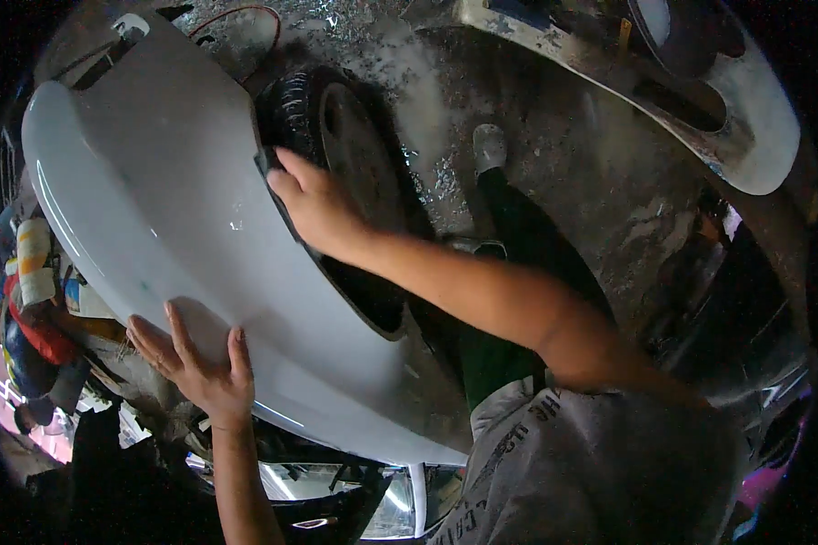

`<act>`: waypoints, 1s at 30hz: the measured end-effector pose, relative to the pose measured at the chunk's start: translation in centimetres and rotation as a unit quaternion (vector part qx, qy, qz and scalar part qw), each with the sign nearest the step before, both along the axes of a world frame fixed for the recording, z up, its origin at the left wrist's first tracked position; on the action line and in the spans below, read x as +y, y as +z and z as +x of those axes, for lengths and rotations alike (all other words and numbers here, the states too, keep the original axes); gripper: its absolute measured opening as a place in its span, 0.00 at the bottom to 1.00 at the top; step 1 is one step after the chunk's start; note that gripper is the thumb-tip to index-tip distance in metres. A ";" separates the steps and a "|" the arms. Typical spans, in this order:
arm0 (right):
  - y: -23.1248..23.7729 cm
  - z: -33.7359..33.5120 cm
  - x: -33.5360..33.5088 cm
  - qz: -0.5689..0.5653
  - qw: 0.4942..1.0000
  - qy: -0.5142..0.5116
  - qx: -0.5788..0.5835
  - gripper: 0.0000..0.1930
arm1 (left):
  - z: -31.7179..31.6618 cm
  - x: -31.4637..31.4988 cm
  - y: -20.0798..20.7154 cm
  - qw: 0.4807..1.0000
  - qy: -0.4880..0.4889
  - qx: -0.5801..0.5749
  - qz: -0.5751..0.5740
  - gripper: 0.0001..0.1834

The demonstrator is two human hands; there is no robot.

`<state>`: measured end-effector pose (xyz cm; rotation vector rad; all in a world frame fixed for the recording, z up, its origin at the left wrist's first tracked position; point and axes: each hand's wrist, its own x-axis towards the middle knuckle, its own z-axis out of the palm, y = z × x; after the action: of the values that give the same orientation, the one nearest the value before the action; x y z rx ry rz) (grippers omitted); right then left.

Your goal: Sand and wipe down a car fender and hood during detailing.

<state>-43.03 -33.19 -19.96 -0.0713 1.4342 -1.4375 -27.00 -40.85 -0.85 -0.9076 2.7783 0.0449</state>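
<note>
A glossy pale grey car fender panel [182, 218] fills the left and middle of the view, with a curved wheel-arch opening on its right side. My left hand [195, 368] lies on the panel's lower left part, fingers spread, holding nothing. My right hand [314, 204] is closed at the arch's upper edge, where a thin dark strip [289, 221] runs along the rim. The fingers' undersides are hidden, so the exact grip is partly out of sight. Inside the arch, beside this hand, stands a black tyre [297, 113] with a dark wheel.
A worn, pale car bumper [591, 64] lies at the upper right. The dirty concrete floor [573, 136] has wet, glinting patches. My shoe [489, 145] and green trouser leg [536, 218] stand right of the wheel. At the far left, a person in red and dark clothing [45, 336] is visible.
</note>
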 end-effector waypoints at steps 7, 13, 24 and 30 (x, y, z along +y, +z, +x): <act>-10.2 -7.6 -8.6 0.110 0.993 0.038 -0.019 0.25 | -1.2 -0.3 -0.8 1.000 -0.018 0.000 0.005 0.44; -1.6 -1.4 -0.9 0.058 0.996 0.046 -0.046 0.30 | 0.1 -0.1 0.0 1.000 0.002 -0.004 0.000 0.43; -7.8 -3.2 -5.1 0.042 0.999 -0.029 0.007 0.27 | -1.0 0.1 -0.8 1.000 -0.021 0.019 0.004 0.43; 0.9 2.0 6.1 -0.064 0.994 -0.006 0.091 0.26 | -0.6 0.2 -0.7 0.999 -0.039 0.007 -0.023 0.41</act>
<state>-40.99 -27.04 -19.07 -0.2825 1.4893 -1.5645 -27.59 -40.69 -1.55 -0.8121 2.8345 -0.0249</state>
